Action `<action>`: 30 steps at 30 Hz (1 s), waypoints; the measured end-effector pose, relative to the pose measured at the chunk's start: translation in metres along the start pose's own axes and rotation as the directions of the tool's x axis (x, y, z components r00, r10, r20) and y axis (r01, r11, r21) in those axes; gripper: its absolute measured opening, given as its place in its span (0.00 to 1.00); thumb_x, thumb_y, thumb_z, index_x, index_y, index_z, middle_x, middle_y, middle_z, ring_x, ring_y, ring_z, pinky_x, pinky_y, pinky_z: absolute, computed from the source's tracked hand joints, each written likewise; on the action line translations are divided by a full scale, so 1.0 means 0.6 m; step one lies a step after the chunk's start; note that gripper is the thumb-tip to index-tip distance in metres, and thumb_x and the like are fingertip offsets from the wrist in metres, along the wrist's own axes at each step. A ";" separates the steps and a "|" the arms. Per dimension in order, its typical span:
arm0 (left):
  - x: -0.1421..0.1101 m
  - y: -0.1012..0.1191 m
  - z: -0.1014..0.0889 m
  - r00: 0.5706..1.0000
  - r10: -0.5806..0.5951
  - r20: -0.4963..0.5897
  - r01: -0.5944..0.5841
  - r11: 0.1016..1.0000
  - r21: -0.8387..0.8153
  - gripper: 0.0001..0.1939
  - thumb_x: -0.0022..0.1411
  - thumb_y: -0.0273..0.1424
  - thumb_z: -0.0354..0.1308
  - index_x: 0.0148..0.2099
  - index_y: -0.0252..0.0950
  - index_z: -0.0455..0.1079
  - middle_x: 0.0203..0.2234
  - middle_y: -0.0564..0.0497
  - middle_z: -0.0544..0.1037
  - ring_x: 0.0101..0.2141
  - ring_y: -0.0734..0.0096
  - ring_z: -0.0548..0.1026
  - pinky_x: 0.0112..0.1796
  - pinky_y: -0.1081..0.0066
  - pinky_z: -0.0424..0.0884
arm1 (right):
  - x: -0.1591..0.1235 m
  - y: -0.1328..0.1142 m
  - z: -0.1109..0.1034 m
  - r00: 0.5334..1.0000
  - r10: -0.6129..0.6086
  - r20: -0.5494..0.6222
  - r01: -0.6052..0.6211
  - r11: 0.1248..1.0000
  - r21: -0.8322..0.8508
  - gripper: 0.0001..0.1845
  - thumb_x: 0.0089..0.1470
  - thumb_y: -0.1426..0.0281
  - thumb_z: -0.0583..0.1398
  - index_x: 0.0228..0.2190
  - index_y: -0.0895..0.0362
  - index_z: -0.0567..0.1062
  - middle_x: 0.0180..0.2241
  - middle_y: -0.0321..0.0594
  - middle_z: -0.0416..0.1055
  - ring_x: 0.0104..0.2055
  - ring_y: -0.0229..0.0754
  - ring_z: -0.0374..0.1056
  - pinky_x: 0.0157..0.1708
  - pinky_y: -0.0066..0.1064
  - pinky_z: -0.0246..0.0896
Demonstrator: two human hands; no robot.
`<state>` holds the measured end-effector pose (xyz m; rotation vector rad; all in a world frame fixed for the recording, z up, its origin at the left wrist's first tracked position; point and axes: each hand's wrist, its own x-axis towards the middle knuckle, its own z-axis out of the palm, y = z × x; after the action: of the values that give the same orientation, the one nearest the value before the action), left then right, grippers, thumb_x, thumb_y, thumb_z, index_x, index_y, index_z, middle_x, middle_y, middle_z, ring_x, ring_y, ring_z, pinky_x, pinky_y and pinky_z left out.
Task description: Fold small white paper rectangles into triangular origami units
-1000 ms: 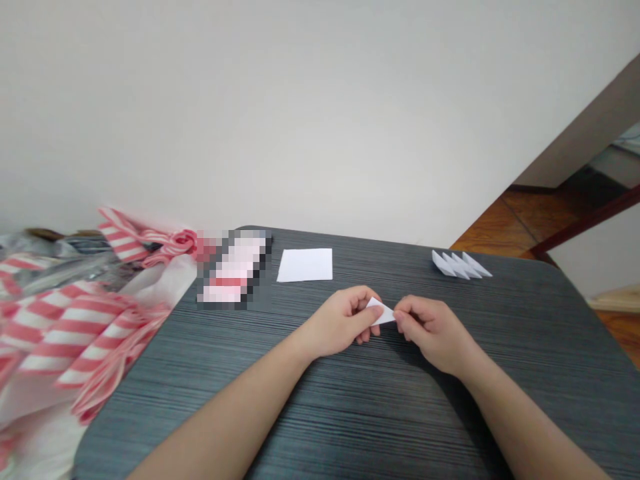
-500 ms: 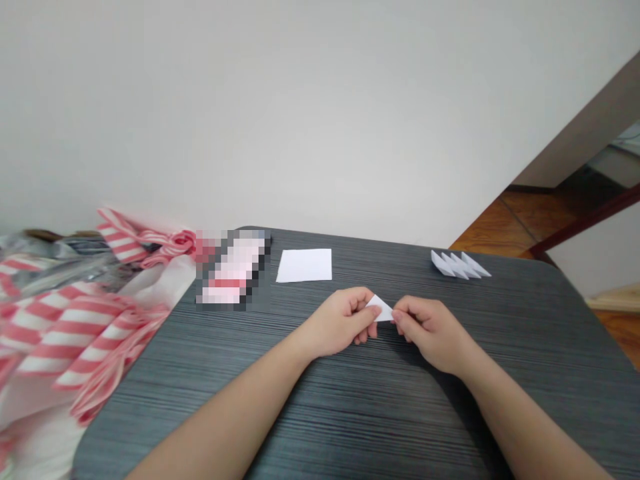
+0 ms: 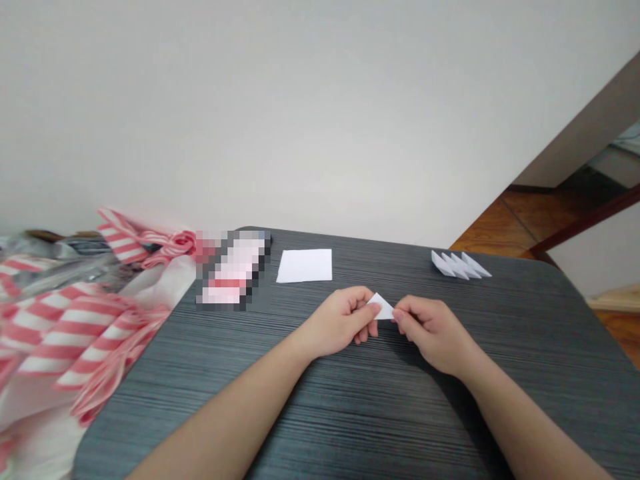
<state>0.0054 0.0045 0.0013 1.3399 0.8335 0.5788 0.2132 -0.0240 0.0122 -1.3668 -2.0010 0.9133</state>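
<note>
Between my two hands is a small triangle of folded white paper (image 3: pixel 384 309), held above the dark tabletop. My left hand (image 3: pixel 345 323) pinches its left side with thumb and fingers, covering part of it. At the right tip, my right hand (image 3: pixel 427 330) grips the paper between thumb and curled fingers. Beyond my left hand lies a flat white stack of paper (image 3: pixel 305 265). Several folded white paper pieces (image 3: pixel 460 265) rest overlapping in a row, past my right hand near the table's far edge.
The dark wood-grain table (image 3: pixel 320 413) meets a pale wall (image 3: pixel 320 120) at its far side. A blurred-out flat object (image 3: pixel 235 267) lies at the table's back left. Red-and-white striped cloth (image 3: pixel 85 327) and clear plastic are heaped left of the table.
Almost nothing differs. Both hands keep their hold on the folded paper, which has tilted very slightly.
</note>
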 end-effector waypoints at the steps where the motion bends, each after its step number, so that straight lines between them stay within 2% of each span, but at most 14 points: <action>1: 0.000 0.000 0.000 1.000 0.000 0.000 0.000 1.000 -0.003 0.15 0.68 0.40 0.53 0.36 0.33 0.67 0.23 0.53 0.75 0.20 0.79 0.68 0.22 0.78 0.64 | 0.000 -0.001 0.000 1.000 -0.002 -0.001 0.002 1.000 -0.004 0.13 0.61 0.70 0.55 0.25 0.56 0.70 0.20 0.31 0.66 0.23 0.35 0.61 0.26 0.27 0.53; 12: -0.001 0.001 0.000 1.000 0.025 -0.002 -0.025 0.999 -0.046 0.18 0.67 0.42 0.54 0.34 0.31 0.69 0.22 0.51 0.76 0.19 0.79 0.70 0.22 0.78 0.65 | 0.000 0.006 0.007 0.999 0.037 -0.017 -0.037 0.998 0.042 0.15 0.63 0.69 0.55 0.24 0.56 0.69 0.20 0.31 0.65 0.23 0.35 0.62 0.26 0.27 0.55; 16: 0.005 -0.012 -0.004 0.997 0.073 0.031 -0.063 0.964 -0.257 0.27 0.68 0.50 0.47 0.39 0.29 0.72 0.27 0.44 0.79 0.20 0.75 0.72 0.24 0.74 0.68 | -0.002 0.012 0.005 0.996 0.081 -0.033 -0.078 0.994 0.079 0.14 0.63 0.69 0.54 0.26 0.56 0.70 0.20 0.31 0.65 0.22 0.35 0.62 0.26 0.27 0.55; 18: 0.007 -0.018 -0.006 0.997 0.070 0.022 -0.058 0.933 -0.356 0.29 0.68 0.52 0.45 0.43 0.29 0.72 0.27 0.43 0.79 0.20 0.73 0.72 0.24 0.72 0.69 | -0.003 0.014 0.003 0.996 0.084 -0.034 -0.079 0.990 0.115 0.14 0.64 0.69 0.54 0.26 0.56 0.70 0.20 0.31 0.66 0.22 0.35 0.63 0.26 0.27 0.56; 20: 0.008 -0.020 -0.006 0.999 0.052 -0.001 -0.049 0.933 -0.356 0.25 0.68 0.49 0.49 0.46 0.29 0.71 0.26 0.44 0.79 0.20 0.73 0.72 0.23 0.73 0.69 | -0.004 0.015 0.003 0.996 0.080 -0.030 -0.074 0.985 0.154 0.14 0.64 0.68 0.53 0.26 0.56 0.70 0.20 0.31 0.66 0.23 0.35 0.63 0.27 0.27 0.57; 22: 0.007 -0.017 -0.004 0.999 0.037 -0.014 -0.040 0.957 -0.286 0.19 0.67 0.42 0.55 0.50 0.31 0.70 0.26 0.47 0.79 0.20 0.74 0.72 0.23 0.74 0.68 | -0.004 0.014 0.004 0.996 0.090 -0.003 -0.087 0.975 0.206 0.15 0.64 0.68 0.53 0.26 0.56 0.70 0.20 0.31 0.66 0.22 0.35 0.63 0.26 0.27 0.57; 25: 0.002 -0.009 0.000 0.998 0.058 0.031 -0.051 0.981 -0.190 0.17 0.65 0.32 0.57 0.55 0.34 0.70 0.27 0.50 0.78 0.22 0.76 0.71 0.24 0.76 0.66 | -0.003 0.010 0.008 0.990 0.115 0.087 -0.135 0.951 0.278 0.15 0.64 0.67 0.54 0.24 0.56 0.68 0.20 0.32 0.67 0.20 0.34 0.63 0.24 0.25 0.56; 30: -0.001 -0.005 0.000 0.989 0.124 0.075 -0.115 0.986 -0.120 0.09 0.62 0.28 0.59 0.45 0.32 0.75 0.23 0.53 0.73 0.22 0.79 0.68 0.24 0.77 0.64 | 0.000 0.007 0.012 0.970 0.158 0.183 -0.205 0.939 0.275 0.17 0.63 0.67 0.55 0.22 0.56 0.68 0.16 0.29 0.64 0.18 0.32 0.61 0.21 0.24 0.53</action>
<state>0.0048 0.0037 -0.0016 1.3046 0.6464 0.6516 0.2102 -0.0246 0.0047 -1.3600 -1.7794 1.3826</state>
